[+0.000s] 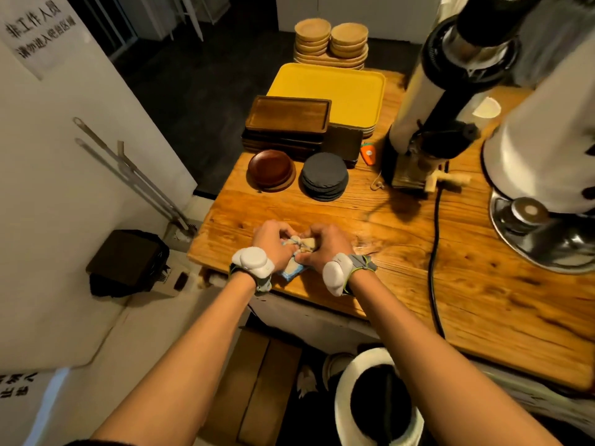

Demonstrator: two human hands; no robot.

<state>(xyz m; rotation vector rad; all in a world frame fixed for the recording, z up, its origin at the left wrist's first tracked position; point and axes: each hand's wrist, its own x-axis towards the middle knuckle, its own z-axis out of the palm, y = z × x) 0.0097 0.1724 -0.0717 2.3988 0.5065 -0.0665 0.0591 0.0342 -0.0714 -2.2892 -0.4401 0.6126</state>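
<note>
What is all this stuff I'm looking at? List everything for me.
cloth: one, cream and pale blue, near table edge
table: one, orange-brown wood, under everything
yellow tray: one, yellow, far end
wooden trays: one stack, dark brown, by yellow tray
brown plates: one stack, reddish brown, mid-table
grey discs: one stack, dark grey, right of brown plates
pale dishes: two stacks, tan, far edge
machines: two, white and black, right side
cable: one, black, right of hands
left hand: one, gripping the cloth
right hand: one, gripping the cloth

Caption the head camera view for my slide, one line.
At the near edge of a wooden table, the left hand and right hand grip a bunched pale cloth; stacked trays sit behind.
</note>
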